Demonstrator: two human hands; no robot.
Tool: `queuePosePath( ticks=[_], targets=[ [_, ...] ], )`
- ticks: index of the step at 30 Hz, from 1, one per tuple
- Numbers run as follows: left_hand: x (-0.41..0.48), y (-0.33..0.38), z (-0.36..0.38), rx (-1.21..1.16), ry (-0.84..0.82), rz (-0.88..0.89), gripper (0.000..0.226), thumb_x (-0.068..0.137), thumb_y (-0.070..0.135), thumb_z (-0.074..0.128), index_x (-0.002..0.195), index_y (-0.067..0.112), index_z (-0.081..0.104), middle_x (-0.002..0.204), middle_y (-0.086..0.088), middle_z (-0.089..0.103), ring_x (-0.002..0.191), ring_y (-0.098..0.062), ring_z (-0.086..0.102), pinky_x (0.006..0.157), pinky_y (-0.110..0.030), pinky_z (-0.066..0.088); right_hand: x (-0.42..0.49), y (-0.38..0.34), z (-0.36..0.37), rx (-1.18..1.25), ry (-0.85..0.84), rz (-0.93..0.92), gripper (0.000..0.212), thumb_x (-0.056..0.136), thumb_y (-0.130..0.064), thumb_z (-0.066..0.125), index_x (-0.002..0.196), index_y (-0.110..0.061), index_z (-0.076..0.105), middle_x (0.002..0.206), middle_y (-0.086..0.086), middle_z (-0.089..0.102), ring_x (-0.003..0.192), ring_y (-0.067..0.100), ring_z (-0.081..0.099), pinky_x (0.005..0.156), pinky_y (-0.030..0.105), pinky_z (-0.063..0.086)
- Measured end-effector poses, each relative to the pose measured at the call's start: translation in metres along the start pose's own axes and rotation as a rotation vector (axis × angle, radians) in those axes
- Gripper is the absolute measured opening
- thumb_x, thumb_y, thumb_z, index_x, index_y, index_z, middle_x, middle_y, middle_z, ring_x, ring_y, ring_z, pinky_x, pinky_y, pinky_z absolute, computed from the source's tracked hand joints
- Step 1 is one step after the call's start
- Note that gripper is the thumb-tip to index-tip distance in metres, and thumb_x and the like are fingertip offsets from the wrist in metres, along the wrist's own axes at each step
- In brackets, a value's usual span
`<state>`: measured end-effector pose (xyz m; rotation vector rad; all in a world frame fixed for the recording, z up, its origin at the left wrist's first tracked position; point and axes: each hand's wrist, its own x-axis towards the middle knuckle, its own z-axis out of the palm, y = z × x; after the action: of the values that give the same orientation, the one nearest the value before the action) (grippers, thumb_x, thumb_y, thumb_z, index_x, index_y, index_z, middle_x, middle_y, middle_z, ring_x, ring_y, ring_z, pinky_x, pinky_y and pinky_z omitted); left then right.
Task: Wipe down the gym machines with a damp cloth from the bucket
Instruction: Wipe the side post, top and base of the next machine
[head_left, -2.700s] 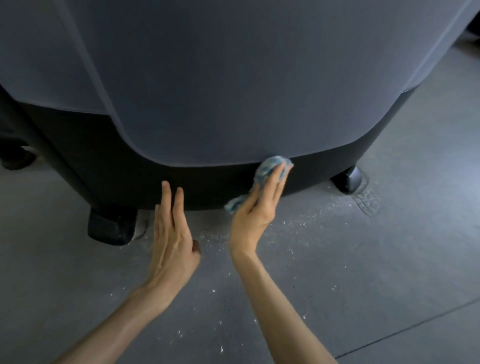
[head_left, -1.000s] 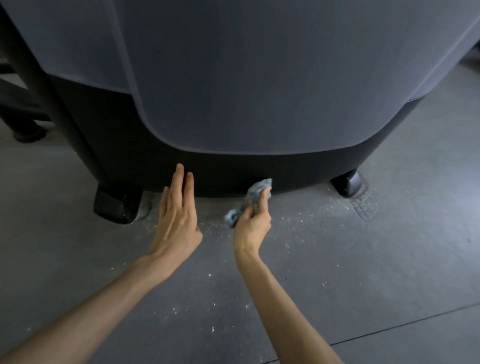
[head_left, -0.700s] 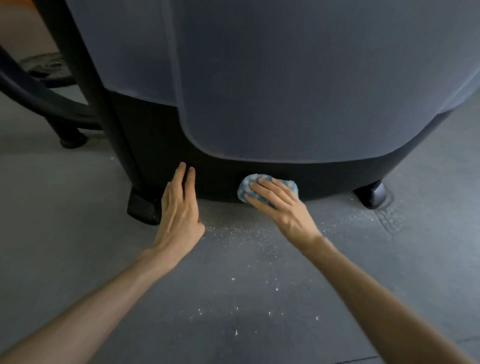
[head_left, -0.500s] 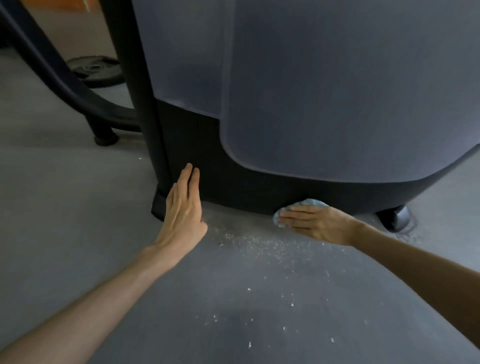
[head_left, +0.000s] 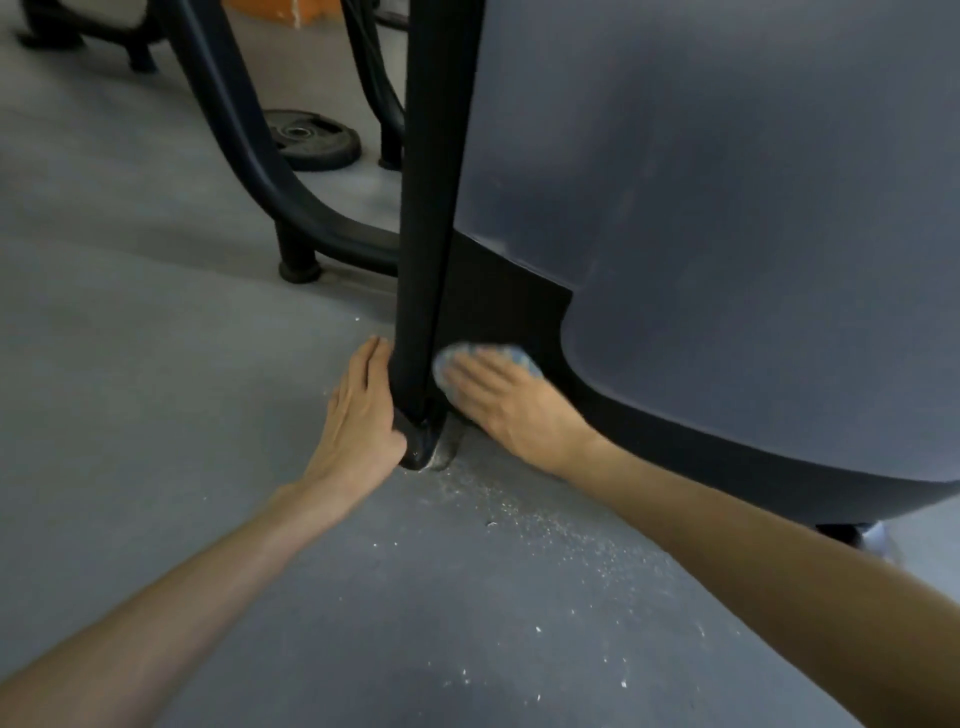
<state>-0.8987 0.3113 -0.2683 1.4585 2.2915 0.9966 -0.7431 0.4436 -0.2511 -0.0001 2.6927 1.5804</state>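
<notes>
Sliding left since the earlier view, the right hand (head_left: 509, 410) has brought the cloth (head_left: 440, 366) to the machine's corner. The grey shroud (head_left: 727, 208) fills the right side above its black base (head_left: 498, 306), all standing on the grey floor (head_left: 156, 364). A black post (head_left: 431, 182) runs down to a foot (head_left: 418, 452), and a weight plate (head_left: 311, 145) lies beyond. The left hand (head_left: 358, 415) rests flat with straight fingers against the post's left side. The right hand lies flat too, fingers extended, pressing the blue cloth onto the black base just right of the post. White crumbs (head_left: 519, 512) speckle the floor near the foot.
</notes>
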Motion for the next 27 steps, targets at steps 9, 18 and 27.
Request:
queuePosePath(
  ticks=[9,18,27],
  targets=[
    [0.004,-0.003,-0.019,-0.070,-0.007,0.041,0.089,0.075,-0.016,0.050,0.151,0.011,0.013,0.158,-0.005,0.011,0.145,-0.021,0.013,0.116,-0.046,0.022,0.041,0.056,-0.017,0.005,0.117,0.252,0.061,0.084,-0.012,0.057,0.143,-0.014,0.043,0.149,0.011,0.041,0.139,0.028,0.036,0.117,0.044,0.012],
    [0.023,0.045,-0.049,-0.026,0.083,0.246,0.086,0.077,-0.014,0.054,0.150,0.014,0.019,0.158,-0.001,0.016,0.144,-0.015,0.020,0.116,-0.037,0.026,0.017,0.064,-0.043,0.266,0.181,0.097,0.041,0.071,-0.014,0.069,0.112,-0.016,0.072,0.124,0.006,0.065,0.119,0.026,0.058,0.101,0.040,0.045],
    [0.060,0.079,-0.122,0.065,0.058,0.234,0.069,0.080,-0.011,0.048,0.143,0.016,0.038,0.145,-0.002,0.040,0.132,-0.019,0.040,0.109,-0.033,0.035,0.055,0.138,-0.076,0.260,0.214,0.249,0.032,0.070,-0.018,0.078,0.102,-0.015,0.073,0.114,0.006,0.068,0.111,0.026,0.061,0.100,0.040,0.044]
  ],
)
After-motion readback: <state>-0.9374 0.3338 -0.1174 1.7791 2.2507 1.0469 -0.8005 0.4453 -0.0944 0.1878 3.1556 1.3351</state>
